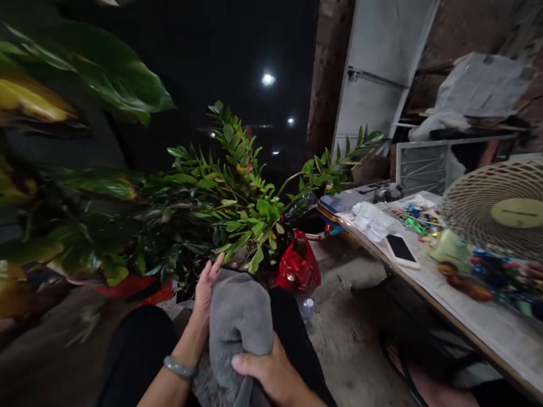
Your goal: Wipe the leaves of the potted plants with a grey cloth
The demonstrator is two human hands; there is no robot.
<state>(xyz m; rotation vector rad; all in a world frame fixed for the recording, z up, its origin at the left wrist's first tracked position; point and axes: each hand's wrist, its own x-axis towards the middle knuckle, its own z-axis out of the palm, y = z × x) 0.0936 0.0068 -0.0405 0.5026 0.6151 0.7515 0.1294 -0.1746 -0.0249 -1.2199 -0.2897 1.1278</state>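
Note:
A soft grey plush cloth (240, 302), bunched into a rounded, padded shape, is held up above my lap between my two hands. My right hand (274, 367) grips its lower end, thumb pressed on top of a crease; the fingers underneath are hidden. Along the cloth's left side, my left hand (206, 288) is upright with its fingers stretched out, palm toward the fabric. Whether that palm presses on the cloth or only lies beside it, I cannot tell. A jade-coloured bangle (180, 367) is around my left wrist.
Leafy potted plants (237, 192) stand ahead and left. A red plastic bag (300, 263) and a clear bottle (308, 308) are on the floor. The table (428, 282) at right bears a phone (401, 250), small colourful pieces and a fan (500, 206). Another person's foot (407, 364) is below it.

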